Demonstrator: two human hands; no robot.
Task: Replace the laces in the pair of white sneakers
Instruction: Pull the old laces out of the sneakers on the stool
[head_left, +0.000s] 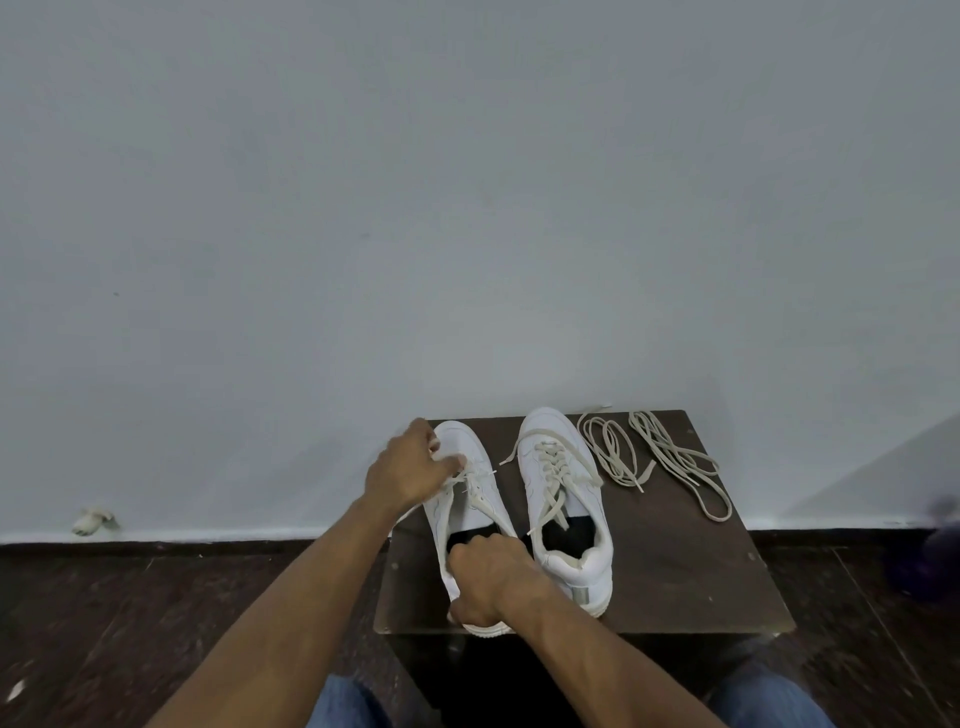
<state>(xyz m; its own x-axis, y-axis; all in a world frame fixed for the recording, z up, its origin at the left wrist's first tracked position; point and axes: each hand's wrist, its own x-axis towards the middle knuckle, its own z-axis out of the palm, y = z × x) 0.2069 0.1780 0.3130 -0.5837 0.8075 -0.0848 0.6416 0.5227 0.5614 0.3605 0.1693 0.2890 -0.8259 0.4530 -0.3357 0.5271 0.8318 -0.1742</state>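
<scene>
Pinching the old lace (470, 480) near the toe, the left hand (408, 467) curls its fingers (451, 462) round it, while the right hand (491, 579) grips the heel of the left sneaker (467, 514) on the desk (675, 561). That lace looks partly loosened; the right sneaker (563, 499) remains fully laced. Two spare laces (654, 457) lie unused beside it, so most work remains.

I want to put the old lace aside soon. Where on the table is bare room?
Bare patches on the dark wooden table: the near right corner, below the two loose beige laces, and the near strip right of the laced white sneaker. Crowded: the left side, under the other white sneaker and both hands.
</scene>
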